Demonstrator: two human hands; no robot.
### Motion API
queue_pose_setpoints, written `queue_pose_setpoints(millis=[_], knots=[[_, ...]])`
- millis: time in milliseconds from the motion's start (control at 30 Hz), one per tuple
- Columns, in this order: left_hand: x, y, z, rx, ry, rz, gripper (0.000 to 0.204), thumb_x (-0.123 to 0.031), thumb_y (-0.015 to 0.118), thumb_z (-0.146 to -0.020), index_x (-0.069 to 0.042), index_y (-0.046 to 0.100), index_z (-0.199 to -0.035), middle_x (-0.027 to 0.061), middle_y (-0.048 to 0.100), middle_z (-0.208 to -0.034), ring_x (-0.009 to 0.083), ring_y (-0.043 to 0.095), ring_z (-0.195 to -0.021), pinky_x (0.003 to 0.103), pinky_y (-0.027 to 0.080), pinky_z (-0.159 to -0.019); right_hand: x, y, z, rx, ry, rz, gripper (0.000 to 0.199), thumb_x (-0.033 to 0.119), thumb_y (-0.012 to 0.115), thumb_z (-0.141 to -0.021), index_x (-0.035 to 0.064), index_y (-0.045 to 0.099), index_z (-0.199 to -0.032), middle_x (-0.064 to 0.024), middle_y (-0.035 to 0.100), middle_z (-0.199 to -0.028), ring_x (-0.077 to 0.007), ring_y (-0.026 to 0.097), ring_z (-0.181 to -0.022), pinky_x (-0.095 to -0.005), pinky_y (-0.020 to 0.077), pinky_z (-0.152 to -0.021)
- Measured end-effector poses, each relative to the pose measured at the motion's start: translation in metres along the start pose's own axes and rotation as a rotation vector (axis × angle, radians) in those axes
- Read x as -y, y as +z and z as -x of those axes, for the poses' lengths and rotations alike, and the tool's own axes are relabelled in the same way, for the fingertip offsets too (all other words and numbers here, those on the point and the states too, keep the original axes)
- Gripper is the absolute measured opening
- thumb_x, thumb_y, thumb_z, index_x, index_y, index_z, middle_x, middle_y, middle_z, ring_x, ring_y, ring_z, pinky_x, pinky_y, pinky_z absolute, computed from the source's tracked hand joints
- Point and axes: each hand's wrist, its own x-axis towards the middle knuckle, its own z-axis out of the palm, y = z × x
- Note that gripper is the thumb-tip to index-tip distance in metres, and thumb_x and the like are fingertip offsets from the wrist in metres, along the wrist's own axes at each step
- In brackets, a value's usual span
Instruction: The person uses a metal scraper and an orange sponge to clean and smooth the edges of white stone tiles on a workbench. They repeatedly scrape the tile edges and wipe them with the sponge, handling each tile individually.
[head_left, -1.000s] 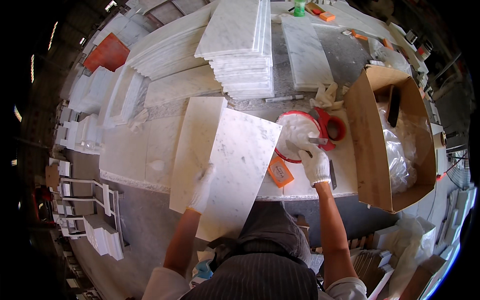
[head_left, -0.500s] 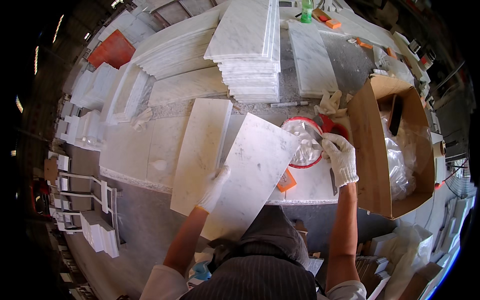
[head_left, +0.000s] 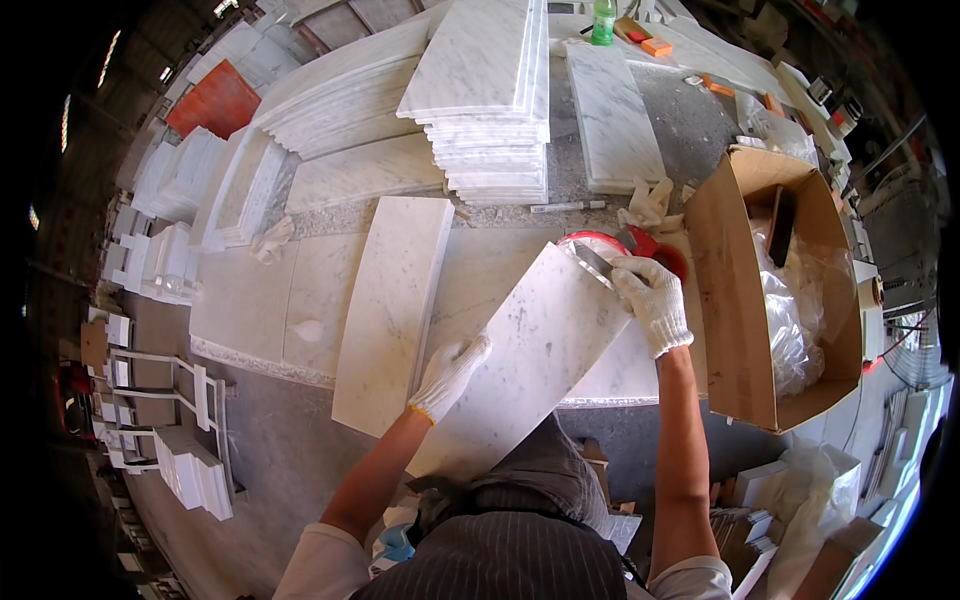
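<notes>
A grey-veined white marble slab (head_left: 530,345) is tilted in front of me, its near end by my lap. My left hand (head_left: 452,375), in a white knitted glove, grips the slab's left edge. In my right hand (head_left: 652,300), gloved too, is a putty knife (head_left: 592,260), its grey blade at the slab's far end. Behind that end shows part of a red-rimmed tub (head_left: 590,238); the slab hides the rest, including its white contents. A second marble slab (head_left: 392,300) lies on the table to the left.
An open cardboard box (head_left: 735,290) with clear plastic stands right of my right hand. Stacked marble slabs (head_left: 480,60) rise at the back. A red tape dispenser (head_left: 655,250), crumpled gloves (head_left: 648,205) and a marker (head_left: 568,207) lie beyond the tub. A green bottle (head_left: 603,22) stands far back.
My left hand has moved the slab right and up, so it now covers most of the tub. The putty knife has come from over the tub to the slab's far end.
</notes>
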Motion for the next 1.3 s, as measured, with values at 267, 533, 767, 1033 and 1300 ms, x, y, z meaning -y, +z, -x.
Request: queue_pose_setpoints(millis=[267,533,767,1033,1300], knots=[[-0.007,-0.003,0.003,0.076,-0.044,-0.038,0.042,-0.042,0.056,-0.096,-0.002,0.061,-0.083,-0.0046,0.051,-0.078,0.0061,0.043,-0.076,0.026,0.039,-0.069,-0.001,0.008,-0.001,-0.006,-0.106,0.065,0.018,0.01,0.068,-0.085,0.0008,0.07,-0.1,0.0,0.062,-0.076,-0.0057,0.052,-0.06,-0.0223,0.0437,-0.054],[0.009,-0.001,-0.002,0.036,0.039,-0.048,0.055,-0.055,0.056,-0.09,-0.002,0.058,-0.076,0.0014,0.049,-0.067,0.0115,0.044,-0.068,0.033,0.038,-0.062,-0.005,0.011,0.001,-0.031,-0.2,0.122,0.017,0.009,0.067,-0.084,0.0006,0.07,-0.099,-0.0013,0.061,-0.073,-0.0065,0.051,-0.059,-0.0233,0.0436,-0.055],[0.014,0.002,-0.004,0.017,0.039,-0.043,0.058,-0.058,0.055,-0.089,-0.003,0.052,-0.069,0.0019,0.044,-0.063,0.0118,0.041,-0.065,0.034,0.036,-0.06,-0.012,0.01,-0.001,-0.048,-0.274,0.165,0.019,0.009,0.068,-0.083,0.0009,0.069,-0.099,-0.0086,0.068,-0.082,-0.0124,0.06,-0.071,-0.027,0.049,-0.068],[0.014,0.003,-0.004,0.004,0.024,-0.041,0.059,-0.058,0.055,-0.089,-0.003,0.052,-0.068,0.0021,0.043,-0.062,0.0124,0.041,-0.064,0.035,0.036,-0.059,-0.008,0.012,0.003,-0.05,-0.298,0.202,0.019,0.009,0.068,-0.084,0.0005,0.069,-0.1,-0.0092,0.069,-0.085,-0.0122,0.061,-0.071,-0.0268,0.0495,-0.069],[0.02,0.003,-0.008,0.003,0.048,-0.044,0.06,-0.059,0.055,-0.088,-0.003,0.05,-0.067,0.0031,0.043,-0.062,0.0127,0.041,-0.064,0.036,0.036,-0.059,-0.009,0.013,0.002,-0.046,-0.286,0.165,0.018,0.009,0.067,-0.084,0.0009,0.069,-0.1,-0.0086,0.068,-0.084,-0.0122,0.06,-0.069,-0.027,0.0491,-0.067]])
